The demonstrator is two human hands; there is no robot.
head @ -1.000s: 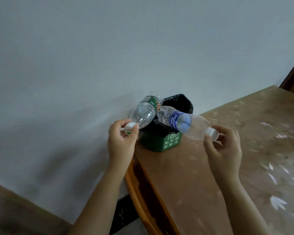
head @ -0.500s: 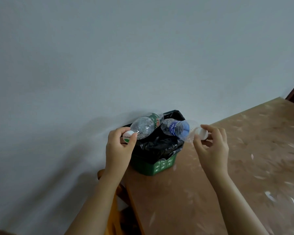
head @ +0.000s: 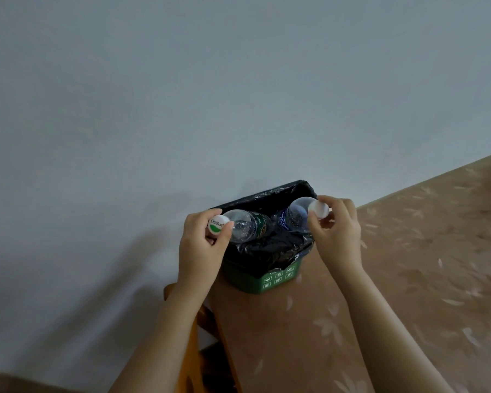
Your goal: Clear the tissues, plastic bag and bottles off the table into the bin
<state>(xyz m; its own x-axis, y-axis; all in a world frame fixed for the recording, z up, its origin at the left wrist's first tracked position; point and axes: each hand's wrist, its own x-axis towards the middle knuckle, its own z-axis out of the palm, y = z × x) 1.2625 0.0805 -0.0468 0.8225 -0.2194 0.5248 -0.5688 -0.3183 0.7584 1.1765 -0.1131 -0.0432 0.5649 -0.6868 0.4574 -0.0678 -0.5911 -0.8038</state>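
A small green bin (head: 278,279) lined with a black bag stands on the table's far left corner against the wall. My left hand (head: 201,245) pinches the white-and-green cap of a clear bottle with a green label (head: 245,226), whose base points down into the bin. My right hand (head: 338,225) grips the white cap of a clear bottle with a blue label (head: 294,217), also tipped base-first into the bin. Both bottles lie side by side inside the black liner.
The table (head: 394,293) wears a tan cloth with a pale leaf print. A plain grey-white wall rises right behind the bin. An orange wooden chair back (head: 193,350) sits below the table's left edge.
Both hands have lowered the bottles from above the rim down into the bin, bases first. The view has tilted so the bin sits lower in the frame.
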